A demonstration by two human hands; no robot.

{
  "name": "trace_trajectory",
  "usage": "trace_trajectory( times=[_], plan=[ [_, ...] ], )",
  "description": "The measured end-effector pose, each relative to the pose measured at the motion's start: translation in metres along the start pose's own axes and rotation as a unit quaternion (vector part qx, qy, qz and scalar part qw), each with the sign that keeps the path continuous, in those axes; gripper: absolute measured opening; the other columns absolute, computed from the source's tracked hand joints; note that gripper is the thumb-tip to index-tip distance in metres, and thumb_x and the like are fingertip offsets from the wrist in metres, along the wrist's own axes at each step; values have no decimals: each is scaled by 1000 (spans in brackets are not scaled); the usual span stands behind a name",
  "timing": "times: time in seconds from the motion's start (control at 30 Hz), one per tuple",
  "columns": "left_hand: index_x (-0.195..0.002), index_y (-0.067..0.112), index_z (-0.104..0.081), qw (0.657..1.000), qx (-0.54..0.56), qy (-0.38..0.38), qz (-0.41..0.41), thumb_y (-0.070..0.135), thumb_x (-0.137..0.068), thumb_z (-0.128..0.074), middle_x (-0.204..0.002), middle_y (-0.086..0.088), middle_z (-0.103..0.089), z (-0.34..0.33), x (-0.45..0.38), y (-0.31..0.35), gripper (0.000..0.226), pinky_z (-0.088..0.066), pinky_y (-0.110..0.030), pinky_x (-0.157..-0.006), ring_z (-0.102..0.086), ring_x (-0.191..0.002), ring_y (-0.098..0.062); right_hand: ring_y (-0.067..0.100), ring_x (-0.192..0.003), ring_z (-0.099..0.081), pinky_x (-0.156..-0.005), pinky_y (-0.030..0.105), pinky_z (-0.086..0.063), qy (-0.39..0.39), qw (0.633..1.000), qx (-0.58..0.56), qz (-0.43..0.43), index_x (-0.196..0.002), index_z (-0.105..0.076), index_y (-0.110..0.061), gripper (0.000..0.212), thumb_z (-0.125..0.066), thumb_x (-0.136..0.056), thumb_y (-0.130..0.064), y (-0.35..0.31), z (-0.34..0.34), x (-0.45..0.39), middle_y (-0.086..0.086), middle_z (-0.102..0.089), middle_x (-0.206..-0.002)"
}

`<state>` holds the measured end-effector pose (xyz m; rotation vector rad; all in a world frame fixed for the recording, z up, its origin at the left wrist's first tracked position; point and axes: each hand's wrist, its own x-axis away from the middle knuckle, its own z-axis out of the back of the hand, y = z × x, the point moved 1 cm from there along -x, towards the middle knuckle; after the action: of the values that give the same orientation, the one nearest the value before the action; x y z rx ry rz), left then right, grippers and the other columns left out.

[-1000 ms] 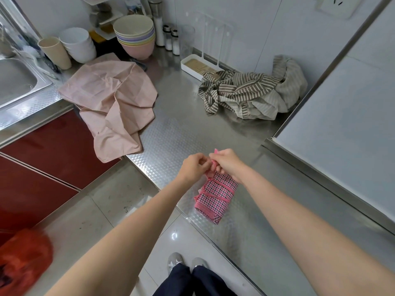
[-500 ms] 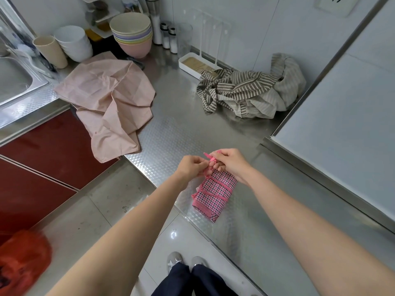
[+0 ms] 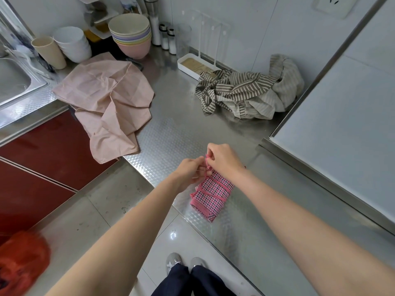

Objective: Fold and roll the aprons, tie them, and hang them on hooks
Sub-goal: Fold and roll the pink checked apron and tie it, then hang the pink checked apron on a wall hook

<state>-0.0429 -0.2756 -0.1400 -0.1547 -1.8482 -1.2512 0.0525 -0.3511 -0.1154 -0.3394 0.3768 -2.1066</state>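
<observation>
Surroundings: The steel counter (image 3: pixel 188 133) carries a crumpled pale pink apron (image 3: pixel 111 103) at your left, with its lower part hanging over the counter edge above the red cabinet front (image 3: pixel 42 159). A striped grey apron (image 3: pixel 245 92) lies bunched at the back right, touching a white tray rack (image 3: pixel 192 65). Stacked pastel bowls (image 3: pixel 131 37), white bowls (image 3: pixel 72 47), a beige cup (image 3: pixel 49 52) and shakers (image 3: pixel 167 39) stand along the rear wall. The sink (image 3: pixel 12 82) sits at the far left. No object lies between your hands and the roll.

Work item: The rolled pink checked apron (image 3: pixel 210 195) rests near the front counter edge, wound with its pink strap (image 3: pixel 215 188) in several turns.

Hands: Your left hand (image 3: pixel 190 170) and right hand (image 3: pixel 223 159) meet at the far end of the roll. Both sets of fingers are curled and pinch the strap ends just above the roll. The right-hand fingertips (image 3: pixel 210 152) grasp an upright strap end. The knot itself is hidden between your fingers.
</observation>
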Motion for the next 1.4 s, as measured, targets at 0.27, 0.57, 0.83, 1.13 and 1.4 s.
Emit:
trace_trajectory(
  times=[0.27,0.57,0.83,1.13,1.4],
  plan=[
    [-82,11,-57,997,39,0,64,14,-95,-53,-68,-2,-61,4,1,3,14,-51,-27,-78,-59,-66,-10,19,-98,-51,-69,23,-29,-41,991,47,115,-92,-64,-9,14,-59,-88,-22,6,-4,2,5,-61,-97],
    [-76,11,-45,992,28,122,17,23,-101,-38,-69,-6,-54,3,-10,2,29,-53,-27,-65,-58,-61,-14,25,-91,-66,-87,33,-49,-90,969,-227,-34,-61,-55,-15,25,-74,-76,-10,15,-3,-1,12,-71,-96],
    [-84,12,-53,988,-105,81,-80,25,-96,-50,-77,-2,-55,3,-6,13,18,-53,-23,-66,-53,-66,-10,13,-59,-56,-71,31,-48,-120,955,-241,-129,-69,-46,-21,30,-70,-75,-4,5,-20,-4,5,-63,-72],
    [-123,11,-47,908,-414,-51,-25,22,-86,-65,-118,-8,-56,5,15,4,43,-47,-35,-95,-55,-113,-26,16,-58,-54,-61,27,-44,-102,858,-454,-216,-69,-58,-8,20,-56,-86,4,7,-6,-9,9,-58,-65],
    [-112,3,-58,720,-651,-72,-230,21,-91,-58,-110,-14,-62,-18,32,82,28,-42,-32,-83,-57,-104,-29,13,-51,-50,-41,18,-35,9,775,-595,-211,-82,-48,-11,21,-46,-88,9,0,84,2,6,-54,-60]
  ],
)
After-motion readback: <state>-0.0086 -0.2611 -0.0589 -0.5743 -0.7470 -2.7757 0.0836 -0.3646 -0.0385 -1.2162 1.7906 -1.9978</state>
